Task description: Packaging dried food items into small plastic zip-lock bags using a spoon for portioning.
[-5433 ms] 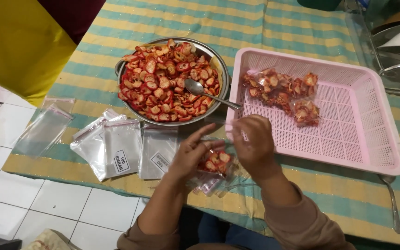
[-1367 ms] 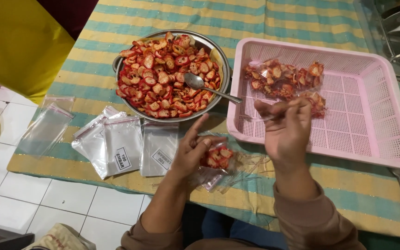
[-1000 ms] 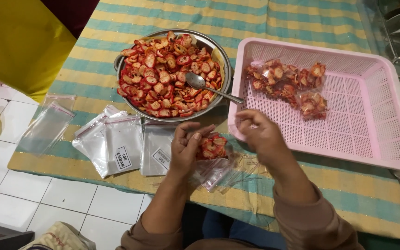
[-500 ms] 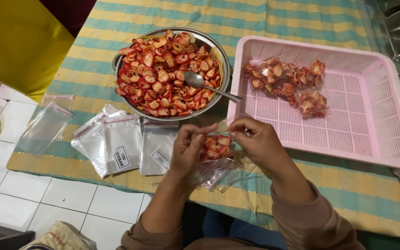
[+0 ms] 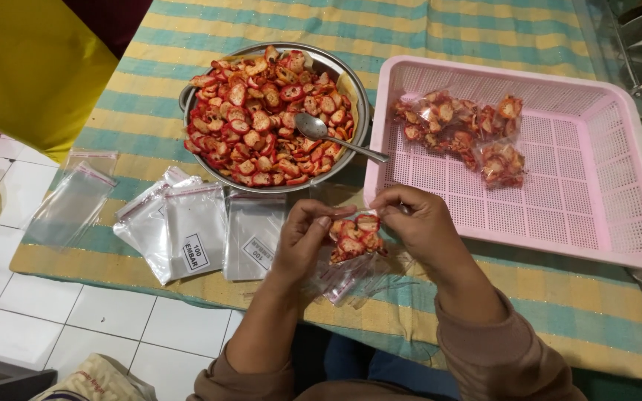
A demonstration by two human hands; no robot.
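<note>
**Two hands, one small filled bag: spill risk at the mouth**

Both hands pinch a small clear bag of red chips (image 5: 354, 239) just above the bench (image 5: 484, 22): left hand (image 5: 307, 241) at its left edge, right hand (image 5: 416, 223) at the top. Bag sits between metal bowl (image 5: 351, 82) and pink basket (image 5: 633, 245). Judgement: a loosened pinch could let chips drop onto the spare bags (image 5: 195, 234); the slick film could slip.

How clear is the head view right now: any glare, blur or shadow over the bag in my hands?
Head view: even indoor light, no hard shadows. The small bag of red chips between the left hand and right hand is slightly soft but readable. Glare streaks the empty clear bags and the spoon. Edges bow a little from the wide lens.
</note>
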